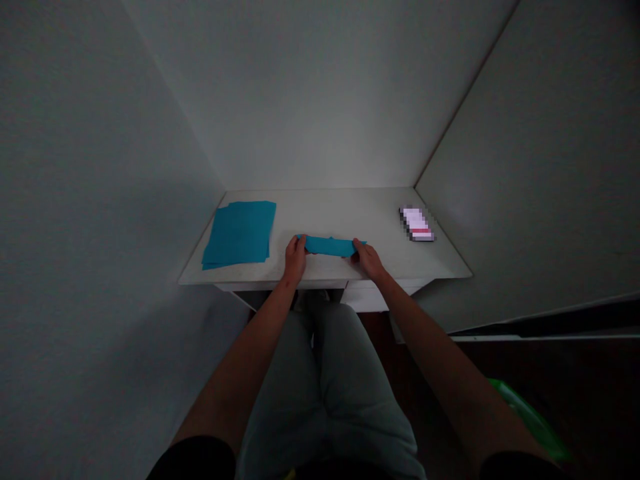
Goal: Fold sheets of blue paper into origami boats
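A folded strip of blue paper (329,245) lies on the white table (350,213) in front of me. My left hand (295,258) grips its left end, fingers curled on the paper. My right hand (367,257) holds the strip's right end, fingers pressed on it. A stack of flat blue sheets (241,233) lies on the table's left part, apart from both hands.
A small blurred white and pink object (417,223) rests at the table's right rear. Grey walls close the table in on the left, back and right. My knees sit under the front edge. Something green (530,417) shows at the lower right.
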The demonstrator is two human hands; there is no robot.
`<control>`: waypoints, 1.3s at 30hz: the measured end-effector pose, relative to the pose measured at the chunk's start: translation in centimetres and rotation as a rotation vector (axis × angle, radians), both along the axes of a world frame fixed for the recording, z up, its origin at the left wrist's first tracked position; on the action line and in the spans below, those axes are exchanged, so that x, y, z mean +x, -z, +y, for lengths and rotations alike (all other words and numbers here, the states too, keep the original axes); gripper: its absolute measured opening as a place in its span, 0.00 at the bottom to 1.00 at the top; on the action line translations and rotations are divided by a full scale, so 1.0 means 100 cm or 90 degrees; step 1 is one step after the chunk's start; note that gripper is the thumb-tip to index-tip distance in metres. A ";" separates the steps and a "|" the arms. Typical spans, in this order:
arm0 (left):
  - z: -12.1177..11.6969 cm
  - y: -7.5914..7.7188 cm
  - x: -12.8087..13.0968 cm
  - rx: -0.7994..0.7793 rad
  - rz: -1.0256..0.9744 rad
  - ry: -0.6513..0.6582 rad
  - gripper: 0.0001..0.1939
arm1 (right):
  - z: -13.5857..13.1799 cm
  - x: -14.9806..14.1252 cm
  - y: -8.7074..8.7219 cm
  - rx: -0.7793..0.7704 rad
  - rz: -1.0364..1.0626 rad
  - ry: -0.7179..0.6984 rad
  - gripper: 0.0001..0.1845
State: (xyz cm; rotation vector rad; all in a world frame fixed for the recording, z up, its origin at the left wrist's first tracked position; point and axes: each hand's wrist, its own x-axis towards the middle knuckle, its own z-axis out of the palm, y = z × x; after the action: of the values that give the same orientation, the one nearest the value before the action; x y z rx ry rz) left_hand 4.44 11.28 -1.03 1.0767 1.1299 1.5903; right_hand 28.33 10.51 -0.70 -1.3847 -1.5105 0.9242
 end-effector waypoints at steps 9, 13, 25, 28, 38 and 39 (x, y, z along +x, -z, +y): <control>-0.005 0.006 0.003 -0.012 0.047 -0.021 0.23 | 0.004 0.000 -0.001 -0.021 0.098 0.028 0.39; -0.005 0.003 0.003 -0.031 0.017 -0.024 0.25 | 0.001 0.000 -0.005 -0.004 0.136 -0.018 0.43; -0.004 0.004 0.000 -0.009 0.052 -0.034 0.28 | -0.014 0.000 -0.018 0.074 0.087 -0.090 0.27; -0.003 0.004 0.001 -0.016 0.045 -0.030 0.28 | -0.012 0.000 -0.014 0.053 0.093 -0.080 0.25; 0.000 0.004 0.004 -0.028 -0.020 -0.024 0.28 | -0.012 -0.002 -0.010 0.030 0.048 -0.088 0.25; 0.000 0.004 0.005 -0.029 -0.020 -0.026 0.28 | -0.012 -0.002 -0.009 0.030 0.031 -0.078 0.25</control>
State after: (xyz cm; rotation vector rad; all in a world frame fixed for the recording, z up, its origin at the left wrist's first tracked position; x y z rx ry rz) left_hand 4.89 11.28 -1.43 1.0015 1.1675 1.6002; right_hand 28.10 9.34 0.21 -1.2387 -1.5833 0.9846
